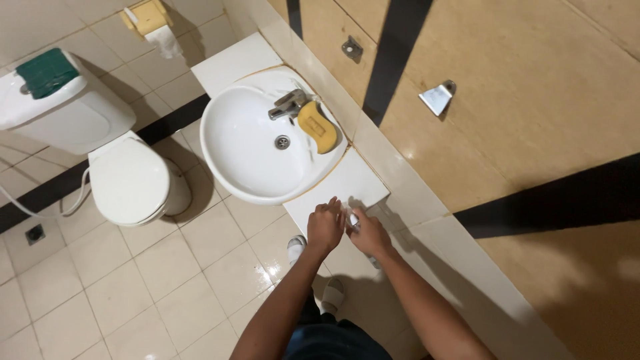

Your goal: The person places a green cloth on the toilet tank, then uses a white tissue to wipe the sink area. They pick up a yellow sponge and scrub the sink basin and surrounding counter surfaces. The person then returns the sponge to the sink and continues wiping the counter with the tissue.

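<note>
The left hand [325,227] and the right hand [369,233] meet over the white desk [347,183] that runs out from the sink [250,150], right at its near corner. Both hands are curled with fingers bent, and their fingertips touch a small pale thing [348,213] held between them; it is too small and too hidden to tell what it is, and whether either hand is truly clamped on it cannot be told. The sink is round and white, with a metal tap [288,105] at its back edge and a yellow sponge [317,127] lying on the rim just beside the tap. To the left of the sink stands a white toilet [127,180] with its lid down, and a green cloth [45,72] lies on its tank. A roll of paper [163,40] hangs on the tiled wall above. Below the arms, the person's feet in pale slippers [297,248] stand on the shiny tiled floor [133,293].
</note>
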